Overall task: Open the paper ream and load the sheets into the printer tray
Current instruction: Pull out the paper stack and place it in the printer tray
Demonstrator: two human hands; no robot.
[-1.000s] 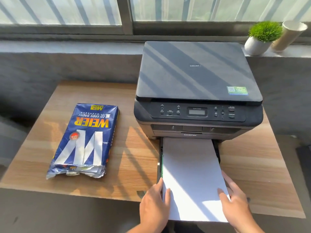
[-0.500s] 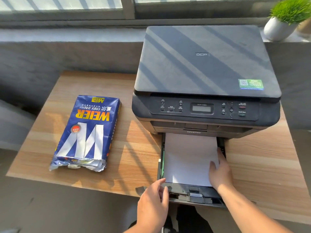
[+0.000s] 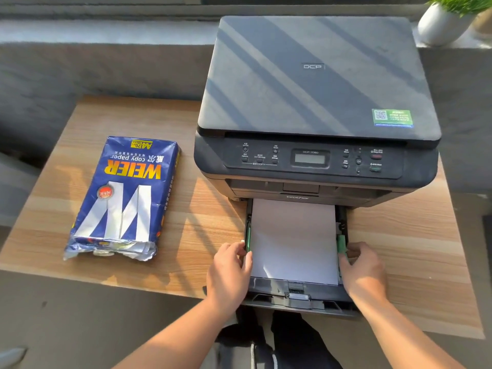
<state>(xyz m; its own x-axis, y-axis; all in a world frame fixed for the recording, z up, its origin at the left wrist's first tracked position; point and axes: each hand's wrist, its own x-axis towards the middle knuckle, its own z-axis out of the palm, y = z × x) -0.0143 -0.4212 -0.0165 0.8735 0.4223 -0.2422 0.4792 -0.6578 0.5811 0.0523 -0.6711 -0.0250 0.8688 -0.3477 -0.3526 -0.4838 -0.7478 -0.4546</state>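
Head view, the only one I have. The printer (image 3: 316, 107) is my landmark. The tray (image 3: 298, 299) sticks out of its front toward me, and the sheets (image 3: 292, 241) lie flat inside, long axis running straight from me into the printer, far edge already under the printer's front lip.

Left hand (image 3: 229, 272) sits on the tray's left wall, fingers curled against the left green guide (image 3: 248, 239), touching the paper's left edge. Right hand (image 3: 364, 270) sits on the right wall, fingers bent around the right green guide (image 3: 341, 245). Both look pinched on the guides rather than on the paper; I can't tell how firm the grip is.

Key relation: the paper lies between my two hands, both about equally near, one per long edge. The stack looks slightly skewed, with a gap at the right near the printer. I judge the next move is squeezing the guides inward, then pushing the tray along that long axis.

The opened ream (image 3: 125, 198) lies well left of the printer on the table (image 3: 202, 235), torn end toward me, untouched.
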